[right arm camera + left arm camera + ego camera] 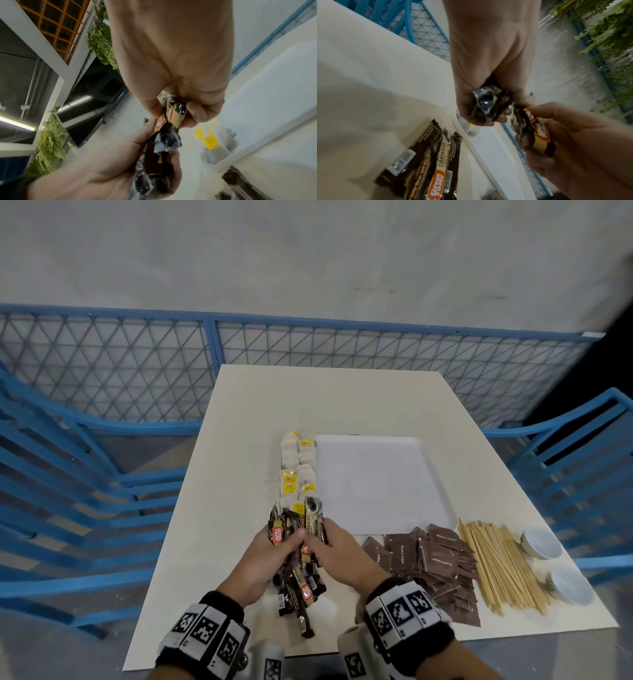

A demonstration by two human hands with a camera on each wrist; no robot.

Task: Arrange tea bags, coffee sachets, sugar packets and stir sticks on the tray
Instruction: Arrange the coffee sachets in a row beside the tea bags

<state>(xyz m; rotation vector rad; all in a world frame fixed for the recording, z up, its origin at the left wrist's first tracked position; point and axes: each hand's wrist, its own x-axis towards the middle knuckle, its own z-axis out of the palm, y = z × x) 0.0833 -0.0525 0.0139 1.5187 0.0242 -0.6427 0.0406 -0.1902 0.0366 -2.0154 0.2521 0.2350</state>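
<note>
Both hands hold bunches of dark brown coffee sachets (pixel 310 517) above the table, left of the white tray (pixel 376 484), which has nothing on it. My left hand (pixel 286 539) grips one bunch (pixel 488 104). Right beside it, my right hand (pixel 320 539) grips another (pixel 174 113). More coffee sachets (pixel 298 594) lie loose on the table under the hands. Tea bags (pixel 296 467) with yellow tags lie in a row along the tray's left side. Brown sugar packets (pixel 431 563) and wooden stir sticks (pixel 496 566) lie near the tray's front right corner.
Two small white bowls (pixel 541 542) stand at the table's right edge beside the sticks. Blue chairs (pixel 85 474) flank the white table (pixel 239 412) on both sides, and a blue mesh fence (pixel 212 344) runs behind it.
</note>
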